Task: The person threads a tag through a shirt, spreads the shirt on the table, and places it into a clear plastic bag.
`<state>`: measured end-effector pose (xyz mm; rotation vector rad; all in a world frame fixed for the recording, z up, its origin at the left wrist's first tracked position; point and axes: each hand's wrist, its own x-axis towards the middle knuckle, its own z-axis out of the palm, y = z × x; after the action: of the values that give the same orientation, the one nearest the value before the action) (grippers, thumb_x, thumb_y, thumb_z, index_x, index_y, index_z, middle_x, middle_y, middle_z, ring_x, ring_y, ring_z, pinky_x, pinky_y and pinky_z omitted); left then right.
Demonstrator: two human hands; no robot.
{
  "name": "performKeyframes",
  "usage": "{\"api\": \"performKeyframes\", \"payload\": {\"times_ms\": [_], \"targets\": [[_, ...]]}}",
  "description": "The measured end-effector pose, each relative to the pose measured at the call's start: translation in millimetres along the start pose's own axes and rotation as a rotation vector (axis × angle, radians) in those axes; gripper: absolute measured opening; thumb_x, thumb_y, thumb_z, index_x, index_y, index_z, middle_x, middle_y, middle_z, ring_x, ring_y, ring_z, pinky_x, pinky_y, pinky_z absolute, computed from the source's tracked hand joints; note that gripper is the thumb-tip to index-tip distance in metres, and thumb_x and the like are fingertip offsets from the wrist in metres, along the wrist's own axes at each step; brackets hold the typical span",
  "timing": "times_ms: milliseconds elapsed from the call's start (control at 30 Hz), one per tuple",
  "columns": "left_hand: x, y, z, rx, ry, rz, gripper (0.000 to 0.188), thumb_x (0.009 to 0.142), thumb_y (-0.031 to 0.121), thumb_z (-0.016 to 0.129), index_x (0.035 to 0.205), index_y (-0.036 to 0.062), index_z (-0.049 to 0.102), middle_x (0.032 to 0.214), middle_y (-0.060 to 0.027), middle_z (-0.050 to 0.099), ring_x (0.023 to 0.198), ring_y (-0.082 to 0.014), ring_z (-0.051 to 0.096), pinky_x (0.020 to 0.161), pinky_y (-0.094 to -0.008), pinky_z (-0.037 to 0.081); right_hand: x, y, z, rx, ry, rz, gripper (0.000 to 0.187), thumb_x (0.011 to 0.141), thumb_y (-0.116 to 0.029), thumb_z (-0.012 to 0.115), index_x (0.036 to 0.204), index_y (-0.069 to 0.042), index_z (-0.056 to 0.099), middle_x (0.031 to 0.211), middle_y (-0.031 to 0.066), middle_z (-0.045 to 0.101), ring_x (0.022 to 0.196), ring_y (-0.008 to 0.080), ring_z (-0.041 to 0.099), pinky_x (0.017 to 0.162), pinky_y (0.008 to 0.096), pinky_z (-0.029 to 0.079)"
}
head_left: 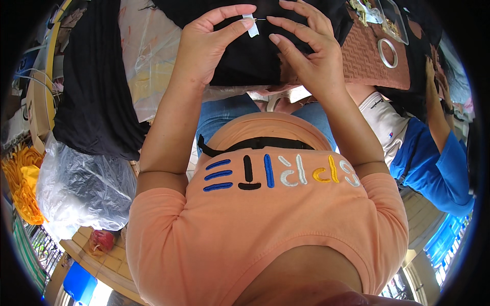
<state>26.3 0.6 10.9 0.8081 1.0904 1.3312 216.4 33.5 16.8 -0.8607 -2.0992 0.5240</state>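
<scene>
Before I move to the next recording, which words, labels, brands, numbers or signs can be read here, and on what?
Peach shirt: large embroidered letters in blue, black, white and yellow, legible but upside down; wording withheld.
Co-worker's pale garment: small dark lettering and a tiny emblem; wording withheld.
White slip in the left hand: no text discernible.

Peach short-sleeved shirt (270, 219), blue jeans (218, 116)

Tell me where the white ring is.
In the head view, the white ring lies upper right on the brown mat, right of the right hand.
</scene>
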Motion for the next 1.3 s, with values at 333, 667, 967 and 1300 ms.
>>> {"api": "performKeyframes", "payload": {"times_ms": [333, 667, 967, 1300], "targets": [[-1, -1, 0, 0.007, 0.01, 0.017, 0.024, 0.089, 0.001, 0.064, 0.112, -0.0019, 0.064, 0.097, -0.0042, 0.066, 0.085, -0.0087, 0.061, 0.078, -0.0203, 0.049, 9, -20, -6, -0.026, -0.028, 0.055, 0.03, 0.076, -0.005, 0.074, 0.105, -0.005, 0.069, 0.124, 0.0142, 0.058, 0.126, 0.0371, 0.044, 0.103, 0.0452, 0.037], [-1, 4, 11, 0.349, -0.006, 0.135, 0.022, 0.09, 0.003, 0.063, 0.111, -0.0034, 0.065, 0.097, -0.0054, 0.068, 0.088, -0.0098, 0.061, 0.08, -0.0205, 0.048, 33, -3, 3, -0.247, 0.006, -0.414, 0.015, 0.077, -0.009, 0.071, 0.09, -0.004, 0.065, 0.107, 0.0102, 0.06, 0.11, 0.0344, 0.053, 0.088, 0.0436, 0.044], [7, -8, -2, 0.594, -0.044, 0.214, 0.018, 0.083, 0.015, 0.07, 0.099, 0.0094, 0.075, 0.089, -0.0036, 0.072, 0.085, -0.0098, 0.065, 0.08, -0.0235, 0.049, 44, 9, -2, 0.466, 0.065, -0.023, 0.002, 0.097, -0.004, 0.05, 0.098, -0.005, 0.052, 0.077, 0.0034, 0.056, 0.062, 0.0094, 0.055, 0.055, 0.0204, 0.045], [7, -13, -5, 0.534, -0.041, 0.207, 0.018, 0.082, 0.015, 0.071, 0.098, 0.0093, 0.075, 0.094, -0.0045, 0.073, 0.088, -0.0114, 0.066, 0.083, -0.0239, 0.048, 51, 9, -18, 0.611, 0.127, 0.044, 0.007, 0.097, -0.001, 0.05, 0.102, -0.004, 0.046, 0.079, 0.0018, 0.056, 0.063, 0.0052, 0.053, 0.056, 0.0153, 0.044]]}}
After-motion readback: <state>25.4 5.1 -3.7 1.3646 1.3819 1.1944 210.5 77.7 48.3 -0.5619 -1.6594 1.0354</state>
